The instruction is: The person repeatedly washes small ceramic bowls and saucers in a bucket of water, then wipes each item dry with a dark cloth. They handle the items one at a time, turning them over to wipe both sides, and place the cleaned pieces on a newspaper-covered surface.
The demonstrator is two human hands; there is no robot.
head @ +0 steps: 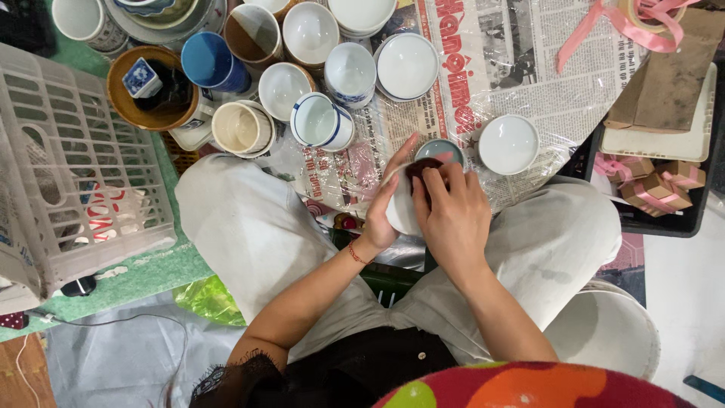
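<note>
Cup [400, 211] clamped in left hand [384, 204] grip | right hand [451, 215] grip pinching dark cloth [423, 166] inside

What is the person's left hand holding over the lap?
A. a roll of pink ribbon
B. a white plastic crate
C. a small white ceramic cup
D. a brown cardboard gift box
C: the left hand wraps around a small white ceramic cup, while the right hand presses a dark pad at its rim.
</note>
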